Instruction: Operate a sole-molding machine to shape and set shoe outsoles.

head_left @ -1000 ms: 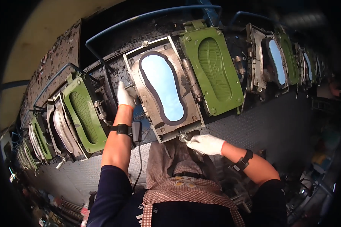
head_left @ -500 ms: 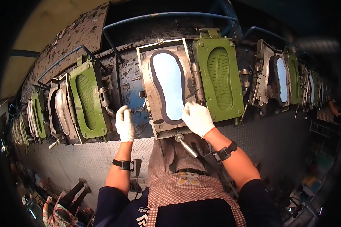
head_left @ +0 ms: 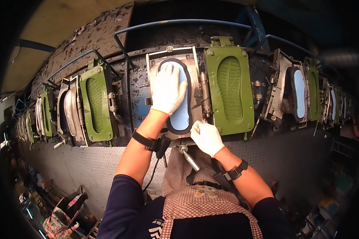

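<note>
A light-blue insole-shaped piece [head_left: 181, 117] with a dark rim lies in the metal mold half [head_left: 196, 89] in front of me. My left hand [head_left: 167, 91], in a white glove, rests flat over its upper part with the fingers stretched out, hiding much of the blue face. At the lower right corner of that mold, my gloved right hand [head_left: 206, 137] is closed, thumb and fingertips together; anything between them is too small to make out. The green mold half [head_left: 229, 89], with a ribbed sole-shaped hollow, stands swung open to the right, hinged beside the metal one.
A metal handle [head_left: 192, 160] sticks out toward me below the mold. Similar open molds line the bench, including a green one [head_left: 95, 105] at left and one with a blue piece [head_left: 299, 93] at right. Blue rails [head_left: 183, 22] run behind. A person [head_left: 62, 219] is at lower left.
My left hand has moved from beside the mold up and right onto the blue piece. My right hand has shifted down, off the piece's lower edge. The view has shifted slightly.
</note>
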Tool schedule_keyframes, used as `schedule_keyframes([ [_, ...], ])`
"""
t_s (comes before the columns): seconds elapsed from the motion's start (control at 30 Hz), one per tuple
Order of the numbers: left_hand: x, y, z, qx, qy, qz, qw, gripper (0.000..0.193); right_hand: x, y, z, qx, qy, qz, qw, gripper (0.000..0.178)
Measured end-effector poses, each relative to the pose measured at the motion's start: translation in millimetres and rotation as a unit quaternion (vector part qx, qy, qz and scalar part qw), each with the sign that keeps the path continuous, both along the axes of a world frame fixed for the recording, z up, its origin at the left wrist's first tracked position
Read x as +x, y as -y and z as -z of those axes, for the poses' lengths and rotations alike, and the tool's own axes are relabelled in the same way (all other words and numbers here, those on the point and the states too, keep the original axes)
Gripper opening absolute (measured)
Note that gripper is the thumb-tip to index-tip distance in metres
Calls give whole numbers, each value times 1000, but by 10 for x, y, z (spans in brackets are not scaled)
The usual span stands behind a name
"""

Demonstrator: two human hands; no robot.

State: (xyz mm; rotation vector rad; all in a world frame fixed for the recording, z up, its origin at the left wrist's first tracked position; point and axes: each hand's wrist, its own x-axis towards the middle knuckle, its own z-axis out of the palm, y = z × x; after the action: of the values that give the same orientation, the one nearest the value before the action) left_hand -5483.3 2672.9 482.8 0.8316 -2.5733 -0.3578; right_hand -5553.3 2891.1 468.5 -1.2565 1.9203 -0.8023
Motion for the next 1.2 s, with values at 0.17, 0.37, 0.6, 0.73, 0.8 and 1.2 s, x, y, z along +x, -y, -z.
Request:
schedule_keyframes([
  [0.17,-232,94,21,-39,20,-31,999,37,16,182,34,1,-81,-32,996,25],
  [0.37,-410,266,176,-56,32,-46,997,32,-138,-214,151,-34,-73,-54,995,23],
  [0.6,-416,390,194,-117,92,-35,988,25,-1451,-2527,-93,334,-47,-36,941,50],
  [0.73,-436,304,108,-98,90,-27,991,23,-2312,-3061,-142,297,-260,58,917,36],
  [0.8,-331,341,45,-56,116,-43,991,26,-2821,-2600,-271,124,-352,120,920,33],
  [1.2,-1654,-853,-680,26,231,-69,970,43,-4759,-1330,234,59,-396,57,914,30],
])
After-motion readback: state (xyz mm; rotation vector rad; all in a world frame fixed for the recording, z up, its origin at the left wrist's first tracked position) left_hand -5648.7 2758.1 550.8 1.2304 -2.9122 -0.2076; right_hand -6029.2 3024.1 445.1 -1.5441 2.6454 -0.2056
